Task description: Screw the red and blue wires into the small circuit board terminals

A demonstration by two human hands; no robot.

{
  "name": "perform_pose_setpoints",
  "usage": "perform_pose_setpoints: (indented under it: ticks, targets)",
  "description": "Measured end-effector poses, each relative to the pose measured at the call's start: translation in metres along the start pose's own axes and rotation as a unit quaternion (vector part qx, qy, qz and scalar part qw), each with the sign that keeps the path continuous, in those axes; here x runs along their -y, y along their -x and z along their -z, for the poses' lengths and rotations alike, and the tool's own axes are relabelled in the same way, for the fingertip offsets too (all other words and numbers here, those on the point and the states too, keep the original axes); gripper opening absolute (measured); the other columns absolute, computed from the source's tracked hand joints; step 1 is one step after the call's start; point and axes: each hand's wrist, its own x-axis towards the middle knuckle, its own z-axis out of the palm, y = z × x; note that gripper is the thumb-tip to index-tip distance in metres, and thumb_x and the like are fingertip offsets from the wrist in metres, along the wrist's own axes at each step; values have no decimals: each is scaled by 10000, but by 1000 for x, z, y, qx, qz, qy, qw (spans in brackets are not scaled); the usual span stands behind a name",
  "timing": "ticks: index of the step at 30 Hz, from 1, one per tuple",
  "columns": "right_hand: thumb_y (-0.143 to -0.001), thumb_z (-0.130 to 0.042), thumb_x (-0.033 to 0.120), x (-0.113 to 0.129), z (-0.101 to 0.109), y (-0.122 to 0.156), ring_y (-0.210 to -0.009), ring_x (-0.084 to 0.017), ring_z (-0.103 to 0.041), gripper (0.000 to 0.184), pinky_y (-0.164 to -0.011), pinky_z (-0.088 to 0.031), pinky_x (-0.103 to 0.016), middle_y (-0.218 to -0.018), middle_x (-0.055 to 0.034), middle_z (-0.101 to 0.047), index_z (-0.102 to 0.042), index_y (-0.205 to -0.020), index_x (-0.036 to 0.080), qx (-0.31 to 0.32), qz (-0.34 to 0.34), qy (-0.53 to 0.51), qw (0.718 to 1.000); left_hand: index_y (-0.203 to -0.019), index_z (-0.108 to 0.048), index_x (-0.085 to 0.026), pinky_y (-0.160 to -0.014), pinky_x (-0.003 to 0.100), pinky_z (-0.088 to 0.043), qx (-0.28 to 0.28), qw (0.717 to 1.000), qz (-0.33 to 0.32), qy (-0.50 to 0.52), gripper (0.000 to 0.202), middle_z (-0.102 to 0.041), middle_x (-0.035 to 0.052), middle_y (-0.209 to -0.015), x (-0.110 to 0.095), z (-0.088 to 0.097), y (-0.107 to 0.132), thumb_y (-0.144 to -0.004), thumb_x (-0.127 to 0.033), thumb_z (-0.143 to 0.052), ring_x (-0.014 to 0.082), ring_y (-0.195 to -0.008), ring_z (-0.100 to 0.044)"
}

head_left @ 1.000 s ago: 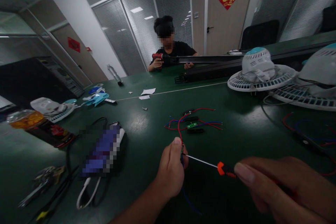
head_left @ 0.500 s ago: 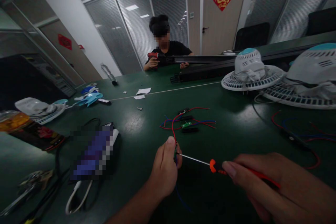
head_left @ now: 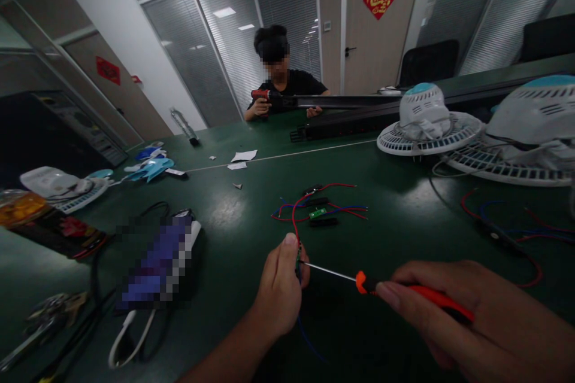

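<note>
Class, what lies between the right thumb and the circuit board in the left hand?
The head view shows the screwdriver there: its orange collar, then its metal shaft, ending at the circuit board.

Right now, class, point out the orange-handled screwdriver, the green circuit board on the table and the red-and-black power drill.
Orange-handled screwdriver [head_left: 360,282]: head view, on its orange collar.
Green circuit board [head_left: 317,213]: head view, on its face.
Red-and-black power drill [head_left: 260,94]: head view, on its red body.

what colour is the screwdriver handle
The handle is orange-red and black; it shows best in the head view.
</note>
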Motion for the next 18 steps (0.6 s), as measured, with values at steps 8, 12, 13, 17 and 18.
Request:
perform_pose_setpoints:
  ticks: [8, 12, 13, 17, 18]
  targets:
    - [-887, -418, 576, 0, 1, 5, -407, -134, -553, 448, -407, -369, -255, -433, 17, -580, -653, -655, 273, -31, 17, 18, 999, -555, -460, -201, -525, 257, -328, 8, 1000, -4, -12, 552, -401, -38, -503, -2, 1, 0, -948, -554, -298, 126, -494, -395]
    - [-877, -422, 595, -1, 0, 4, -390, -130, -537, 455, -399, -357, -258, -424, 22, -570, -652, -649, 275, -39, 20, 22, 999, -565, -462, -201, -512, 253, -324, -3, 1000, 5, -7, 546, -399, -41, -503, -2, 0, 0, -932, -580, -320, 126, -491, -394]
    - [-877, -426, 588, 0, 0, 3, -392, -129, -539, 448, -399, -354, -258, -428, 22, -573, -654, -653, 274, -39, 20, 22, 999, -568, -461, -202, -510, 252, -323, -5, 1000, 6, -3, 544, -397, -42, -505, -2, -1, 0, -929, -584, -323, 125, -492, -393]
    - [-877, -408, 604, 6, 0, 0, -444, -139, -571, 463, -417, -359, -266, -500, 14, -619, -664, -679, 272, -52, 10, 21, 998, -573, -466, -198, -515, 251, -322, -1, 1000, 2, 8, 539, -402, -42, -509, -2, -2, 0, -927, -583, -332, 123, -497, -393]
    - [-879, -392, 616, 8, -1, 0, -462, -143, -579, 485, -424, -361, -270, -519, 10, -627, -655, -664, 269, -59, 5, 21, 998, -573, -466, -198, -516, 252, -323, 2, 1000, 3, 9, 538, -403, -42, -509, -2, -2, 0, -925, -584, -337, 124, -499, -393]
